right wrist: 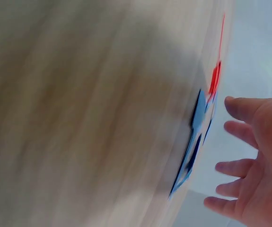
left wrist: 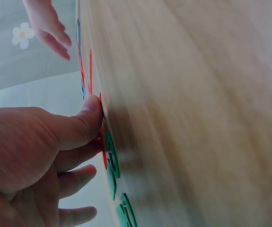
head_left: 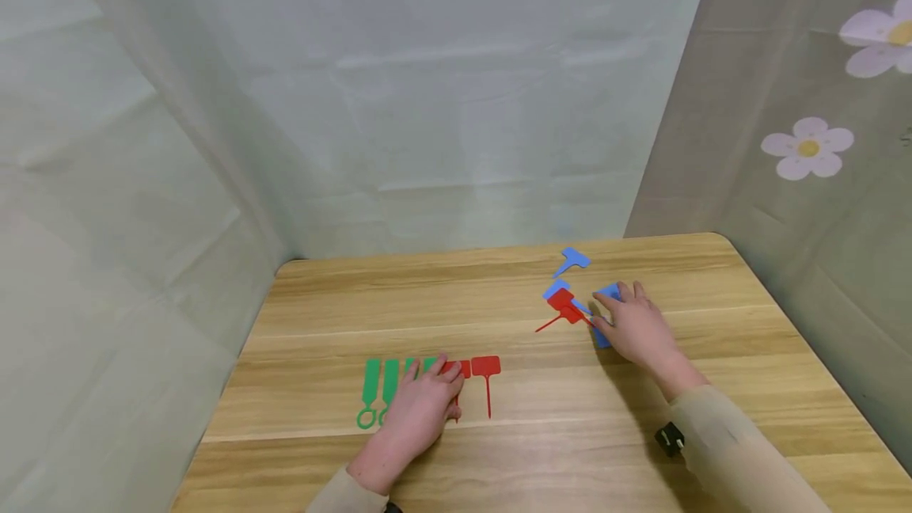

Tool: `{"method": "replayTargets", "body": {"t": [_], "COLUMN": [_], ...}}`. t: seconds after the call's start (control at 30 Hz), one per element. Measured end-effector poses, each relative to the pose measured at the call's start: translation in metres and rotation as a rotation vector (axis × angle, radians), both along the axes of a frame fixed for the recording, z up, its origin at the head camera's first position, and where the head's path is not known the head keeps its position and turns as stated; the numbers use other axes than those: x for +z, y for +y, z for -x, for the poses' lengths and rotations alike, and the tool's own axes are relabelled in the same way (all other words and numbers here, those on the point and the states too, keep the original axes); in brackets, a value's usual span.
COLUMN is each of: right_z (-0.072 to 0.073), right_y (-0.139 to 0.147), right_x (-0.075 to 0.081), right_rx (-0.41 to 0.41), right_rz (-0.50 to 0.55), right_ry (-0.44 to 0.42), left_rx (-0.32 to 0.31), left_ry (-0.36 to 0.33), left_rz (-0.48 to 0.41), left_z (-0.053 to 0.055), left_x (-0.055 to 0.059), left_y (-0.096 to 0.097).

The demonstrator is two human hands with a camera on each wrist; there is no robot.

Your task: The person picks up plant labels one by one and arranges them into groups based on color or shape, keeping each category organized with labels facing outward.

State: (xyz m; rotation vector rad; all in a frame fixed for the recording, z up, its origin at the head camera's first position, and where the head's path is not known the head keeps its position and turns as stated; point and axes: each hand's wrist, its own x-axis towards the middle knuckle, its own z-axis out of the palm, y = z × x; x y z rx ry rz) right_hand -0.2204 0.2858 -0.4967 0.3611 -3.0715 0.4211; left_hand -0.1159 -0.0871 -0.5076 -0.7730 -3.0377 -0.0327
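Note:
My left hand (head_left: 416,410) rests low over a row of flat plastic plant labels, its index finger and thumb touching a red T-shaped label (head_left: 465,369). In the left wrist view the thumb and index fingertips (left wrist: 94,103) meet that red piece at the tabletop. Green labels with ring ends (head_left: 370,382) lie to its left, partly hidden under the hand. Another red T-shaped label (head_left: 487,366) lies just right. Above a blue T-shaped label (head_left: 602,336) is my right hand (head_left: 636,328), fingers spread and apart from the labels in the right wrist view (right wrist: 263,156).
Two crossed red labels (head_left: 563,303) overlap a blue label (head_left: 556,289) left of the right hand. Farther back lies another blue label (head_left: 572,260). The wooden table (head_left: 342,299) ends at cloth walls (head_left: 456,101). A small black device (head_left: 669,439) sits at the right sleeve.

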Motion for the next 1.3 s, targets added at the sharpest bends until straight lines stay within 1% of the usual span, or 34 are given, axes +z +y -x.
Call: {"method": "replayTargets", "body": {"t": [0.1,0.2,0.4,0.53,0.77,0.97,1.2,1.3], "right_z": [0.006,0.013,0.022,0.024,0.026,0.027,0.029,0.031], "right_y": [-0.008,-0.017,-0.030,-0.035,-0.039,-0.042,-0.043,-0.042], "right_x": [0.001,0.001,0.000,0.002,0.005,0.006,0.005,0.004], "right_rx": [0.041,0.051,0.022,-0.002,-0.009,-0.020,-0.037,-0.042], "right_rz": [0.006,0.005,-0.002,-0.001,-0.023,-0.027,-0.027,-0.019], "right_ry": [0.053,0.077,0.024,0.001,-0.011,-0.023,-0.043,-0.045], "left_rx": [0.000,0.002,0.014,0.014,-0.001,0.000,0.001,0.003], "left_ry": [0.001,-0.002,-0.015,-0.015,0.003,0.004,0.011,0.008], "left_rz": [-0.001,-0.006,0.000,-0.006,-0.006,0.001,-0.004,-0.004], "left_z": [0.000,0.001,0.000,0.000,0.000,0.003,0.004,0.004], "left_x": [0.000,0.000,-0.001,-0.001,0.000,0.000,-0.002,-0.001], "left_y": [0.000,0.001,0.003,0.005,0.007,0.007,0.006,0.006]}}
